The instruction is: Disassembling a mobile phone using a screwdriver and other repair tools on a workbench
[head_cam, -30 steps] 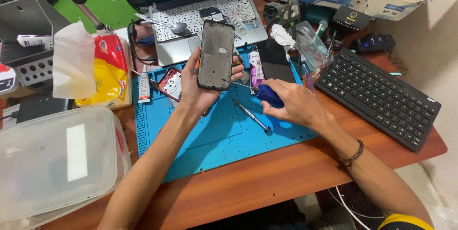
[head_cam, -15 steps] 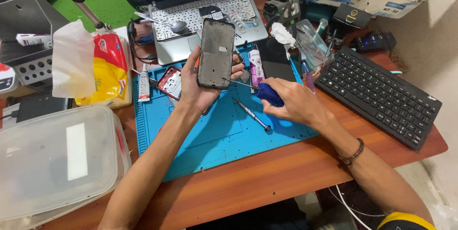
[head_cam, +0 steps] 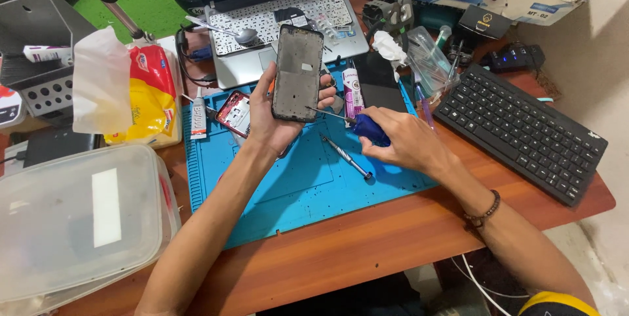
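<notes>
My left hand (head_cam: 270, 118) holds a dark phone frame (head_cam: 298, 72) upright above the blue work mat (head_cam: 288, 188). My right hand (head_cam: 401, 139) grips a blue-handled screwdriver (head_cam: 368, 127), whose thin metal shaft points left and its tip touches the lower right part of the phone frame. A second small screwdriver (head_cam: 346, 157) lies on the mat just below the hands. A red phone part (head_cam: 234, 113) rests on the mat behind my left wrist.
A laptop (head_cam: 282, 18) stands behind the mat and a black keyboard (head_cam: 521, 132) lies at the right. At the left are a clear plastic box (head_cam: 72, 218), a yellow-red bag (head_cam: 147, 96) and a glue tube (head_cam: 198, 121). A purple tube (head_cam: 353, 92) sits by a black slab (head_cam: 381, 83).
The view has shifted slightly. Both hands stay almost still, the screwdriver tip kept at the phone frame.
</notes>
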